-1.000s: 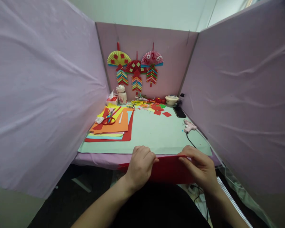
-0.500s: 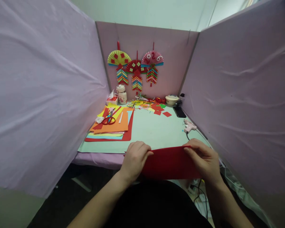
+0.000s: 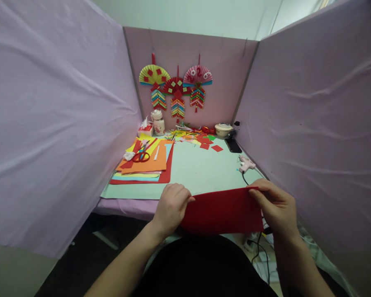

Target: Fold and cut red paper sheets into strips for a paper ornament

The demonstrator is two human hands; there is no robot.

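Between both hands, red paper sheet, at table's near edge; left hand pinches its top left part; right hand pinches top right corner; glue gun beyond right hand; red-handled scissors on stacked colored paper beyond left hand; smartphone farther past glue gun.

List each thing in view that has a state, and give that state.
Left hand: gripping red paper
Right hand: pinching red paper
Red paper: held up
Scissors: lying on orange paper
Phone: flat, screen dark
Glue gun: lying, unheld
Bottle: upright, lidded
Bowl: lidded
Tissue box: tissue sticking out
Fans: spread open
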